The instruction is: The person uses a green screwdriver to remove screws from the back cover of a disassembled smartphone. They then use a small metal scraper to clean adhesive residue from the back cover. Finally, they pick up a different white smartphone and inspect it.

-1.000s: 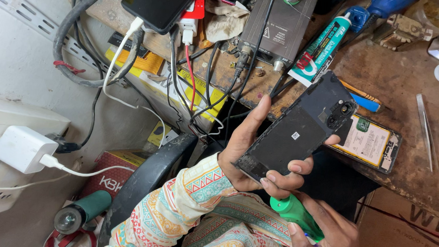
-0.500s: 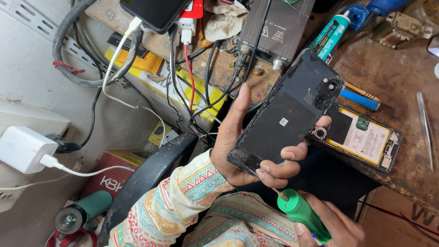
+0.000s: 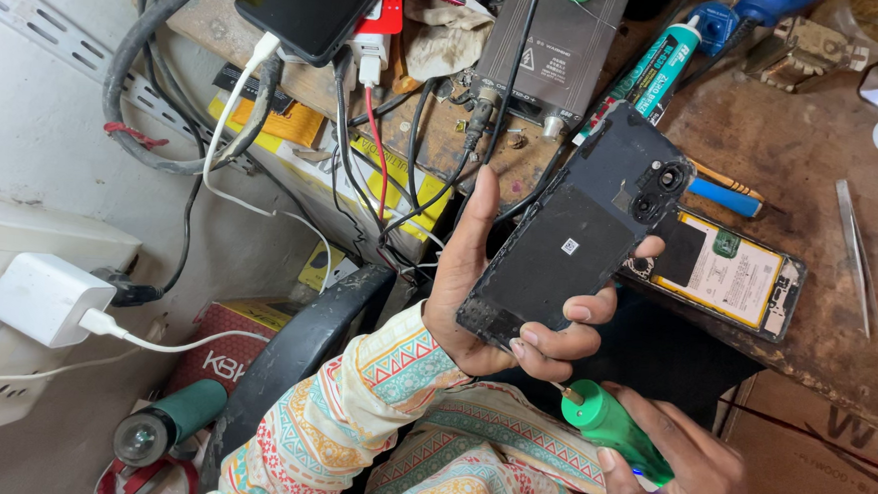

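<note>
My left hand (image 3: 501, 300) grips a black phone back cover (image 3: 575, 234), inner side facing up, tilted with its camera holes at the upper right. My thumb runs along its left edge and my fingers curl over the lower right edge. My right hand (image 3: 683, 470) holds a green-handled screwdriver (image 3: 610, 426) at the lower right, its metal tip pointing toward the cover's bottom corner just below my left fingers. An opened phone body (image 3: 728, 272) with a yellow-and-white battery lies on the brown workbench (image 3: 794, 165) behind the cover.
A grey metal box (image 3: 555, 43) with cables, a teal glue tube (image 3: 653, 73), a blue tool (image 3: 727, 197) and tweezers (image 3: 854, 254) lie on the bench. A charging black phone (image 3: 306, 5) sits upper left. A white charger (image 3: 46, 297) is plugged in at left.
My left hand has lifted the back cover slightly up and left, turning it more upright. The right hand with the screwdriver has stayed low, its tip near the cover's bottom corner.
</note>
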